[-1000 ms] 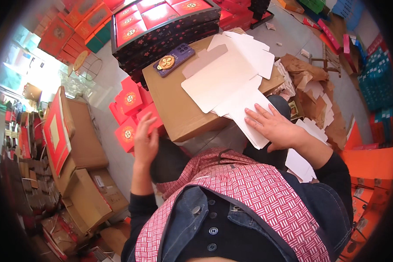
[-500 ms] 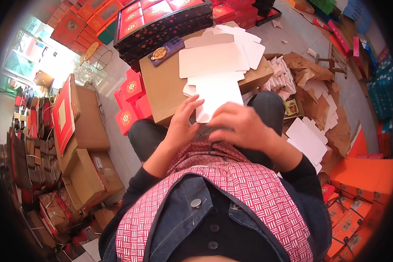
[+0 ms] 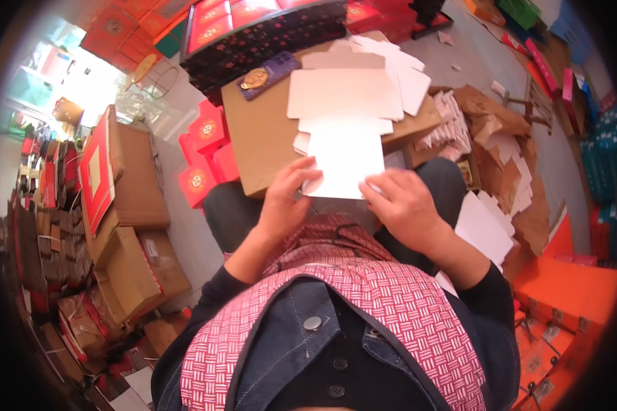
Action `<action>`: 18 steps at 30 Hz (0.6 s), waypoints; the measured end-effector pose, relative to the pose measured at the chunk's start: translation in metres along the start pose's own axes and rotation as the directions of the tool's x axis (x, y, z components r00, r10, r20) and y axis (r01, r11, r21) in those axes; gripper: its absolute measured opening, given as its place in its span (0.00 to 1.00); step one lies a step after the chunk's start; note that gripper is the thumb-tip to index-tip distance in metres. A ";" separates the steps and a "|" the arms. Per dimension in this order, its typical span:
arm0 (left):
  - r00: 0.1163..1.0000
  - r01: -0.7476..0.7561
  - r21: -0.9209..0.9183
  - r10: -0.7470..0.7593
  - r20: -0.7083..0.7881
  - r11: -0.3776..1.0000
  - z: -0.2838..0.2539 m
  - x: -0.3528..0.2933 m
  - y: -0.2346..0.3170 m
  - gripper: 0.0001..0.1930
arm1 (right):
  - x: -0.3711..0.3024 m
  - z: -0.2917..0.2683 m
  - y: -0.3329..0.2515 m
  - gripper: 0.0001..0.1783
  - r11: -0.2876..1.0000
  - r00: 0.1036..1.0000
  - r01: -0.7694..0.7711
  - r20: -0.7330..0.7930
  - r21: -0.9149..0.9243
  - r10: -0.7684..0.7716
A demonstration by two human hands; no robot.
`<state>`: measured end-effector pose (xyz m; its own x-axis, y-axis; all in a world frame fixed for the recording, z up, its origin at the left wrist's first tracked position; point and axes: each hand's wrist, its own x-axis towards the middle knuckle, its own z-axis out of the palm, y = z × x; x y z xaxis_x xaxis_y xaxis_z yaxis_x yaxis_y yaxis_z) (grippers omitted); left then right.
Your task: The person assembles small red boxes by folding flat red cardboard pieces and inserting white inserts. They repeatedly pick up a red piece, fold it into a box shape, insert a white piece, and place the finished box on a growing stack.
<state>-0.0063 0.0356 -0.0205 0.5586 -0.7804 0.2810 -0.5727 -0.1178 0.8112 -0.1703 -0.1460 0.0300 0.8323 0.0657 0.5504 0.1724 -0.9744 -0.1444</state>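
Observation:
A white flat cardboard box blank (image 3: 346, 161) reaches from the top of a brown carton (image 3: 253, 144) toward my lap. My left hand (image 3: 286, 194) pinches its near left corner between thumb and fingers. At the near right corner, my right hand (image 3: 402, 203) grips the edge with its fingertips. More white blanks (image 3: 408, 82) lie under and behind it on the carton. A purple phone (image 3: 271, 74) with a round gold ornament rests on the carton's far left.
Red boxes (image 3: 210, 130) stand left of the carton; dark flowered boxes (image 3: 267, 38) with red packs rise behind. Small wrapped packets (image 3: 445, 127) and crumpled brown paper (image 3: 490, 113) lie right. Open cartons (image 3: 127, 270) are at left, orange boxes (image 3: 569, 288) at lower right.
My right hand has moved right, from across the blank's near edge to its near right corner. The left hand stays at the left corner. The view has shifted slightly.

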 end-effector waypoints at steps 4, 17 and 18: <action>0.998 -0.012 0.007 0.011 0.066 1.000 -0.007 -0.002 -0.001 0.23 | -0.007 0.010 0.005 0.09 0.999 0.998 0.008 0.059 0.036 -0.010; 0.988 -0.154 -0.208 0.145 -0.058 0.966 -0.037 0.039 0.026 0.28 | 0.042 -0.009 0.019 0.11 0.750 0.978 -0.167 0.008 0.640 0.210; 0.979 -0.196 -0.199 0.202 0.011 0.960 -0.040 0.048 0.018 0.25 | 0.045 -0.014 0.010 0.10 0.845 0.977 -0.003 -0.180 0.534 0.117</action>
<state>0.0338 0.0200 0.0284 0.4247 -0.7948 0.4336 -0.5403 0.1618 0.8258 -0.1386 -0.1562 0.0653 0.7385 -0.0883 0.6685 0.4249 -0.7088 -0.5631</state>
